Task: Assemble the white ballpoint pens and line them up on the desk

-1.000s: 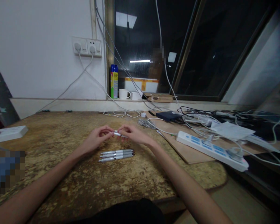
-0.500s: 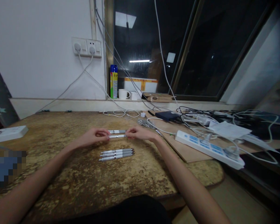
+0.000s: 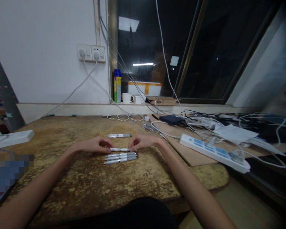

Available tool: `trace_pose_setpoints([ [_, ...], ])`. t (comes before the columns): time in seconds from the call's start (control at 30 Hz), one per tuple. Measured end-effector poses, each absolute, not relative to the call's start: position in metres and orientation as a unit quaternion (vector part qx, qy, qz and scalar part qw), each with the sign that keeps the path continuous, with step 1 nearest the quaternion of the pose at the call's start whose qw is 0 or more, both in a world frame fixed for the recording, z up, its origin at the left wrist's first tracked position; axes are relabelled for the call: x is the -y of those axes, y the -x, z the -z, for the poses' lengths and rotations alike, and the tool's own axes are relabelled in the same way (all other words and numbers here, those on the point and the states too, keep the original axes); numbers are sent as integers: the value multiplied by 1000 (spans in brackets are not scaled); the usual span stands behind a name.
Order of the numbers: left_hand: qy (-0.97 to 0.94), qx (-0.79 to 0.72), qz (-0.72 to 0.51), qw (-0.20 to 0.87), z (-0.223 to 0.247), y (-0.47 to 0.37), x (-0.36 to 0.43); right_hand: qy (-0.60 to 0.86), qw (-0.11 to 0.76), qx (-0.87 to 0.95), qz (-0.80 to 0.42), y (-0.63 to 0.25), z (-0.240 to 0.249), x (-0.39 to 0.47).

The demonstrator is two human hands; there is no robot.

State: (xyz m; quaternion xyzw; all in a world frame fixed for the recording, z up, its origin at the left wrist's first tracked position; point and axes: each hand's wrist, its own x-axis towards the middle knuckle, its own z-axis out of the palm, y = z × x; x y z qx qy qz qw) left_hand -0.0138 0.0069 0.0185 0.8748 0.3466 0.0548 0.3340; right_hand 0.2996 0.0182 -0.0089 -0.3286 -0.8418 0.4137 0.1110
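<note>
Head view: left hand [image 3: 92, 144] at nine o'clock, right hand [image 3: 143, 141] at three — fingers pinch one white-gray pen [image 3: 120, 149], likely keeping it straight.

My left forearm [image 3: 50, 173] and right forearm [image 3: 186, 179] are bare as far up as I can see, both long and slim, narrowing smoothly to thin wrists [image 3: 158, 141]. My left hand [image 3: 95, 145] and right hand [image 3: 143, 142] are bare too, small and narrow; the nails are too tiny to make out. I wear black cloth [image 3: 146, 213], plain and matte with a rounded outline, too dark to tell whether it is a top or trousers.
</note>
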Motion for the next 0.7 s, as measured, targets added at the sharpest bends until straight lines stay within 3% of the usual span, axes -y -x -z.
trace_pose_setpoints([
  [0.5, -860, -332, -83, 379, -27, 12, 7, 334, 126, 830, -428, -297, 9, -15],
  [0.6, -865, -348, -125, 338, -19, 12, 3, 363, 172, 819, -409, -296, 14, -18],
  [0.7, -868, -396, -195, 227, -8, 14, -5, 443, 261, 790, -335, -298, 20, -25],
])
